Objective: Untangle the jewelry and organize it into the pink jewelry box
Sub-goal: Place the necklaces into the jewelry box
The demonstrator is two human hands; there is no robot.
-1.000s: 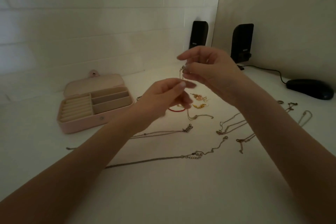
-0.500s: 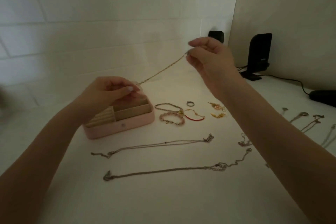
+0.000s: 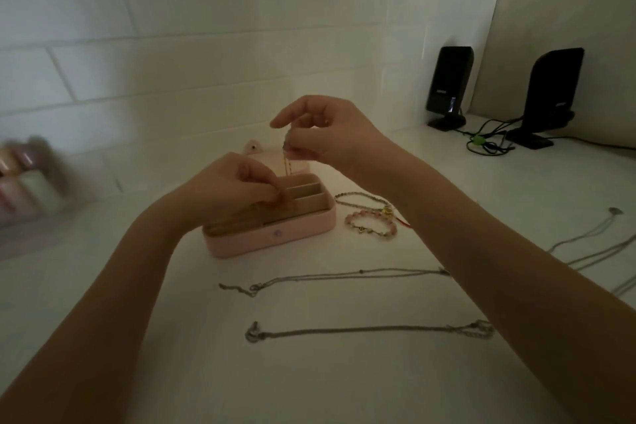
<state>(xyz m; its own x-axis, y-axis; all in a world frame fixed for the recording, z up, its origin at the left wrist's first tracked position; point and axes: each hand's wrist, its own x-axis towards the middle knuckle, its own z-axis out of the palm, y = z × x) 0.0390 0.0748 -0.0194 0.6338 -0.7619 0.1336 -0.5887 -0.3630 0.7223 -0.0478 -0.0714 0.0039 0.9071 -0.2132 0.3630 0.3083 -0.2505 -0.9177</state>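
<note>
Over the pink jewelry box (image 3: 275,240), your right hand (image 3: 330,134) pinches a thin chain (image 3: 286,162); your left hand (image 3: 234,189) grips its lower end inside.

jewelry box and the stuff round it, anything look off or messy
Nothing looks damaged or spilled. The pink jewelry box sits open and upright while the right hand lowers a chain into it. Two bracelets beside it overlap; the necklaces lie straight.

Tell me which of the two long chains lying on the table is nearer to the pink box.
The upper chain; it lies just before the pink box, while the other chain lies closer to the camera.
</note>
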